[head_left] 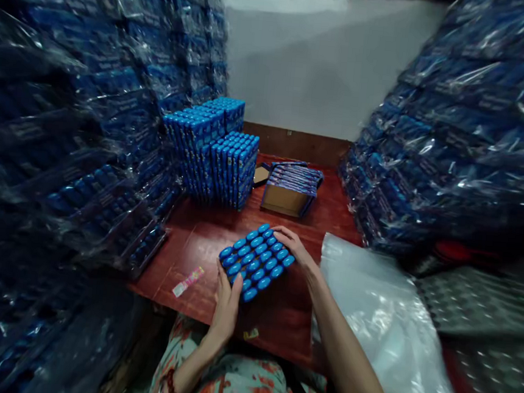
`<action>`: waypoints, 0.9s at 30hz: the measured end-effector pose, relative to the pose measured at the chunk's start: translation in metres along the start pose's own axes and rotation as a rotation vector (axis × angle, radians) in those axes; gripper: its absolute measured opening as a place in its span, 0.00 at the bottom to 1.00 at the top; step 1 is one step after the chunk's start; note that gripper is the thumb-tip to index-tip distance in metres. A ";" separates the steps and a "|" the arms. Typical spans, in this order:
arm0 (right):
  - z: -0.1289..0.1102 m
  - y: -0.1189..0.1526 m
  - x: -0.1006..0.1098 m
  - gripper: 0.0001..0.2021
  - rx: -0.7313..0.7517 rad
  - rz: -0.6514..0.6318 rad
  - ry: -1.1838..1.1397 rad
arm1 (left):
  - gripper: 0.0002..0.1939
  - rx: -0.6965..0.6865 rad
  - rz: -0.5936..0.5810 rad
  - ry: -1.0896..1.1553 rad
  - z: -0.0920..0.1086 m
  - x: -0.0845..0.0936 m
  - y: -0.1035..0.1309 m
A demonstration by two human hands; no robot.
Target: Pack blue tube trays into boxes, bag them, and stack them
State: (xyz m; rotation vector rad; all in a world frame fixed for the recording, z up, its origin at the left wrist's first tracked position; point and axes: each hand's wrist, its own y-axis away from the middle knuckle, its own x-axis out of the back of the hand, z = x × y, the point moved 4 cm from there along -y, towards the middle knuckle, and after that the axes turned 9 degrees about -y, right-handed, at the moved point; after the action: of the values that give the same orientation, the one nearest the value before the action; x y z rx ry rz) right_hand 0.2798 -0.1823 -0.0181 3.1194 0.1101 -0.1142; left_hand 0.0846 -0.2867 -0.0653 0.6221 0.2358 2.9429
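Observation:
A block of small blue-capped items, set in rows, is held between my two hands above the front of the red-brown table. My left hand grips its near left corner, with the thumb over the caps. On the far right side, my right hand is wrapped against the block's edge. The sides of the block are mostly hidden, so I cannot tell what the items are. Left of the block lies a pink and white strip.
Tall stacks of plastic-wrapped blue packs rise on the left, with more wrapped packs on the right. Unwrapped blue packs stand at the back left beside printed cartons. Clear plastic bags lie at the right.

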 end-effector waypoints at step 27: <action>0.041 0.070 -0.020 0.18 0.053 0.393 0.844 | 0.21 -0.269 -0.370 -0.257 -0.007 0.022 -0.059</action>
State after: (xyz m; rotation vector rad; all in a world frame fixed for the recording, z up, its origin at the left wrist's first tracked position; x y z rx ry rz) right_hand 0.2617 -0.2548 -0.0565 2.9172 -0.4948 1.1947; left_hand 0.0669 -0.2268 -0.0731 0.8057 -0.0648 2.4537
